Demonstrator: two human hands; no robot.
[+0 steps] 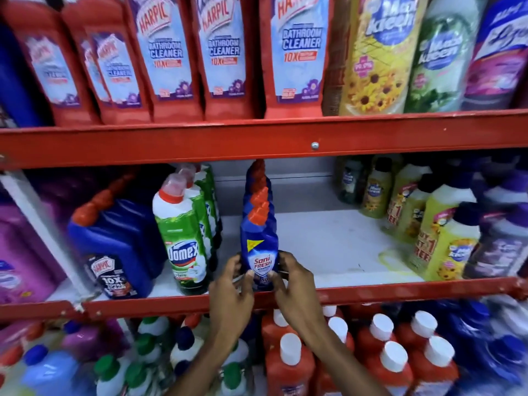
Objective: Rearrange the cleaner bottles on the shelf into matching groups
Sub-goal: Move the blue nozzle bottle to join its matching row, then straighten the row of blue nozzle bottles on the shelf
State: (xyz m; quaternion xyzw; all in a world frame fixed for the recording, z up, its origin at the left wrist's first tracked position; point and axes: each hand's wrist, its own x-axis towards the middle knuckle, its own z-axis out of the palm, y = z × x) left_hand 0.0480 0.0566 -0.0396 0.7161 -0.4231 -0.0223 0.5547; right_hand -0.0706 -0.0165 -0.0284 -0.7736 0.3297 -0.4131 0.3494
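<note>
Sani Fresh bottle (259,252), blue with an orange cap, stands upright at the near edge of the middle shelf (328,247), and we hold it between both hands. Our left hand (233,284) presses its left side low down, fingers curled onto the label; our right hand (288,277) clasps the right side at the same height. More blue bottles (258,192) of the same kind line up straight behind it toward the back. Just left stands a row of green Domex bottles (185,241), then a big blue Harpic jug (114,241). Right of our bottle the shelf is bare, with yellow bottles (440,247) far right. Red Harpic bottles (225,52) fill the shelf above.
</note>
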